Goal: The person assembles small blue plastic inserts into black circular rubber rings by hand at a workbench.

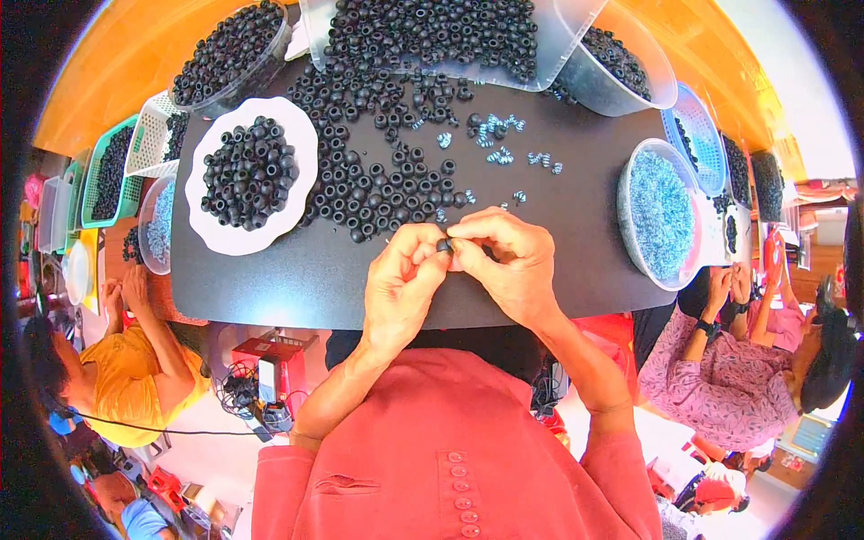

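1. Left of the black table (270,279), a person in a yellow shirt (126,378) sat with hands near a green basket (108,171) of dark pieces.
2. On the table's left part stood one white scalloped plate (202,229) heaped with black rubber rings, too many to count.
3. At the table's near edge the left hand (400,288) was closed narrow, thumb and forefinger pinching one small black ring (443,244).
4. The right hand (504,261) met it from the other side, fingertips tight on the same ring; it seemed to be pressing a small spring into it, though the piece itself was hidden.
5. I judged this the fitting step; the next move would call for a fresh ring and spring from the loose pile.
6. Beyond the hands lay roughly a dozen loose silver springs (499,155).
7. On the table's right edge sat one clear bowl (630,225) of silvery-blue springs.
8. Right of the table, a person in a pink patterned top (720,387) worked.
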{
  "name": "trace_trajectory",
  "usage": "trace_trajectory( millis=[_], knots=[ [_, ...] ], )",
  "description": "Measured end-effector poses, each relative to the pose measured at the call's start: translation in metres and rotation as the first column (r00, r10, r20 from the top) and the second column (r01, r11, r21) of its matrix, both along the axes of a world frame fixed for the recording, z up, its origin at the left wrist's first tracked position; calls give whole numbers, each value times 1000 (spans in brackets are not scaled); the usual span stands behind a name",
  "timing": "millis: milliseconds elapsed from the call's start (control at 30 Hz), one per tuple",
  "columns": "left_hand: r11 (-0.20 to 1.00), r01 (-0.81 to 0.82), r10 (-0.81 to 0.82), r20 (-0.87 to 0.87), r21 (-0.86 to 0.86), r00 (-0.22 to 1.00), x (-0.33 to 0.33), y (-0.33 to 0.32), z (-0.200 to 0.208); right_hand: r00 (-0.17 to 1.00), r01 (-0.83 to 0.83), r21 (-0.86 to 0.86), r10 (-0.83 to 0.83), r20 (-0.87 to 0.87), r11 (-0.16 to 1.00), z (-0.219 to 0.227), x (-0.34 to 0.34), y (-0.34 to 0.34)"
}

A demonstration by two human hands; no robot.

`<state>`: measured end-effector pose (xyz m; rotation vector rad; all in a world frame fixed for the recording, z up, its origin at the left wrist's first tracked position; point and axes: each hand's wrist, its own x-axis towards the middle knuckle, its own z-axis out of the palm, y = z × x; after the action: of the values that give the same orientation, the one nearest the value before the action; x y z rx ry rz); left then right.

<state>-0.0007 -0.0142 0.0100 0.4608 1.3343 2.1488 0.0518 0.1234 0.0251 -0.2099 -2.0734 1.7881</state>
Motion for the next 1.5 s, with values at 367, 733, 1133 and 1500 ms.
trace_trajectory(
  millis=[367, 733, 1133, 1500],
  knots=[
    [992, -40, 36, -34, -123, 999, 2, -1, -2, 999, -26, 218, 17, 43, 976, 12, 0, 0],
    [987, 78, -119, 305, 143, 945, -10, -2, 2, 989, -40, 330, 85, -123, 943, -1, -1, 2],
    [997, 75, -82, 276, 34, 958, -7, 1, -6, 945, 210, 614, 3, -327, 761, -4, -2, -5],
    [990, 97, -126, 336, 102, 933, -10, 2, -6, 973, 143, 539, -19, -230, 830, -2, -2, -4]
  ],
)
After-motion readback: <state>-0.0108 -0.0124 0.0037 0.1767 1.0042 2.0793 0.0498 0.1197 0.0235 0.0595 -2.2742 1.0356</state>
